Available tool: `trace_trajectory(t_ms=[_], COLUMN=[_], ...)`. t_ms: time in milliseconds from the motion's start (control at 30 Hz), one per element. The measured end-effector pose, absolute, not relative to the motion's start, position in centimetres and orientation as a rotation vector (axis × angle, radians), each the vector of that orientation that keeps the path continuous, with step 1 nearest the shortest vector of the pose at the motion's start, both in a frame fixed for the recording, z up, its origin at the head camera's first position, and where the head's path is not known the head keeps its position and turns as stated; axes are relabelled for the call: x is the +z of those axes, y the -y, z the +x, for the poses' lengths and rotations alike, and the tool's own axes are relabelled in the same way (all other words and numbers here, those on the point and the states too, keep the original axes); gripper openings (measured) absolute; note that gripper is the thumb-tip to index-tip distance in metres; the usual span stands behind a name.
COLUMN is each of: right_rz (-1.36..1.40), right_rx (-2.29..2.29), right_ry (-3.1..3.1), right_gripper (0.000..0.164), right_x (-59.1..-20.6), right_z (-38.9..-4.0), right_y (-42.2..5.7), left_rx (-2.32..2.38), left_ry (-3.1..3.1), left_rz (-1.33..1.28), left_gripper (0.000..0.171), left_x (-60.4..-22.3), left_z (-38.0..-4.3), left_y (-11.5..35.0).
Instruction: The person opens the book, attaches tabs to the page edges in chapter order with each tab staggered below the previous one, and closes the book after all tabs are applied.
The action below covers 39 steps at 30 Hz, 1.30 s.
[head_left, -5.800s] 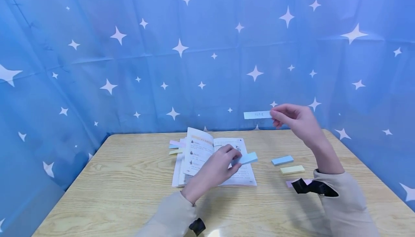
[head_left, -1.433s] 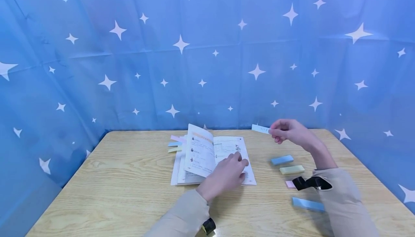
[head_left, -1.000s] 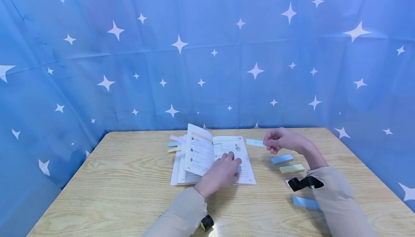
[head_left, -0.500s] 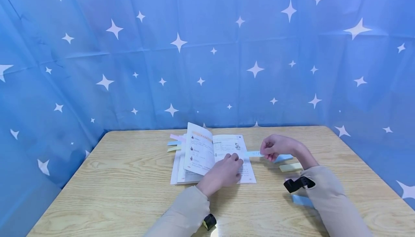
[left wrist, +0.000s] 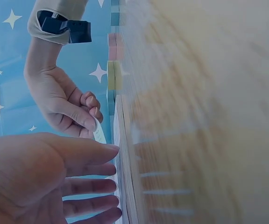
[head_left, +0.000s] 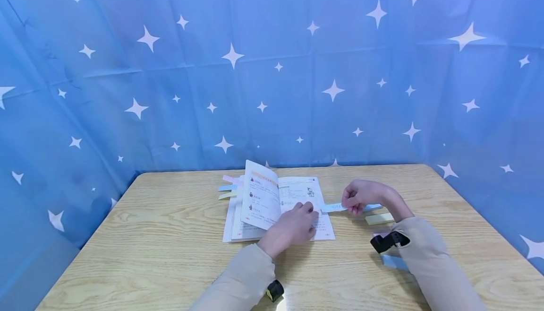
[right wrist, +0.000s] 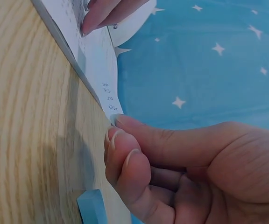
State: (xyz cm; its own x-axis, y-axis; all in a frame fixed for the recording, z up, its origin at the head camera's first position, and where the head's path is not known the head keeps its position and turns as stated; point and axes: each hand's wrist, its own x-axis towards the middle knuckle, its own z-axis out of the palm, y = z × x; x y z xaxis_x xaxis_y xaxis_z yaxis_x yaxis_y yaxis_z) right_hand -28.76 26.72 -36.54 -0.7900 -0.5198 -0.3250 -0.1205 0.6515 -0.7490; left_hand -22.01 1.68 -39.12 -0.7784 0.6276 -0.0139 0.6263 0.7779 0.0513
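Note:
An open book [head_left: 297, 189] lies on the table, one left-hand leaf standing partly raised. My left hand [head_left: 292, 226] rests on the right page, its fingers [left wrist: 90, 186] extended and fingertips right at the paper. My right hand [head_left: 361, 195] pinches the right end of a light blue sticky note [head_left: 332, 208] between thumb and index finger. The note's other end overlaps the right edge of the page. In the right wrist view, handwriting shows on the sticky note [right wrist: 108, 99].
Pink [head_left: 232, 180], blue [head_left: 227, 188] and yellow [head_left: 228, 195] tabs stick out from the book's left side. Right of the book lie a blue pad [head_left: 374, 206], a yellow pad [head_left: 379, 219], a mostly hidden pink pad and another blue pad [head_left: 393, 261].
The blue pad my left hand held over the book now lies at the near right. My right hand has lowered the sticky note from the air to the page's right edge.

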Motion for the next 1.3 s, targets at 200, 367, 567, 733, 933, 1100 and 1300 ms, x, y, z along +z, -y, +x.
trace_trajectory(t_ms=[200, 367, 567, 733, 933, 1100, 1300], right_rz=[-0.461, -0.475, -0.474, -0.451, -0.431, -0.425, -0.44], right_rx=[-1.002, -1.006, -0.997, -0.99, -0.983, -0.965, -0.927], right_ry=[-2.338, -2.311, -2.308, -2.296, -2.287, -2.307, -2.42], right_gripper=[0.014, 0.014, 0.014, 0.014, 0.013, 0.013, 0.012], right_x=[-36.7, -36.9, -37.0, -37.0, -36.9, -36.6, -35.5], right_z=[-28.7, -28.7, -28.6, -28.6, -28.6, -28.6, -28.2], right_y=[-26.6, -26.6, -26.5, -26.5, -26.3, -26.3, -26.6], left_rx=[0.025, -0.012, -0.021, -0.03, -0.073, -0.083, -0.085], left_ry=[-2.912, -2.903, -2.902, -2.898, -2.891, -2.892, -2.889], left_rz=[1.031, 1.019, 1.007, 1.008, 1.0, 0.99, 0.995], left_gripper=[0.04, 0.043, 0.046, 0.046, 0.044, 0.042, 0.042], left_x=[-39.0, -39.0, -39.0, -39.0, -39.1, -39.0, -39.0], left_z=[-21.9, -21.7, -21.5, -21.4, -21.4, -21.3, -21.3], left_y=[-1.7, -1.7, -1.8, -1.8, -1.9, -1.9, -1.9])
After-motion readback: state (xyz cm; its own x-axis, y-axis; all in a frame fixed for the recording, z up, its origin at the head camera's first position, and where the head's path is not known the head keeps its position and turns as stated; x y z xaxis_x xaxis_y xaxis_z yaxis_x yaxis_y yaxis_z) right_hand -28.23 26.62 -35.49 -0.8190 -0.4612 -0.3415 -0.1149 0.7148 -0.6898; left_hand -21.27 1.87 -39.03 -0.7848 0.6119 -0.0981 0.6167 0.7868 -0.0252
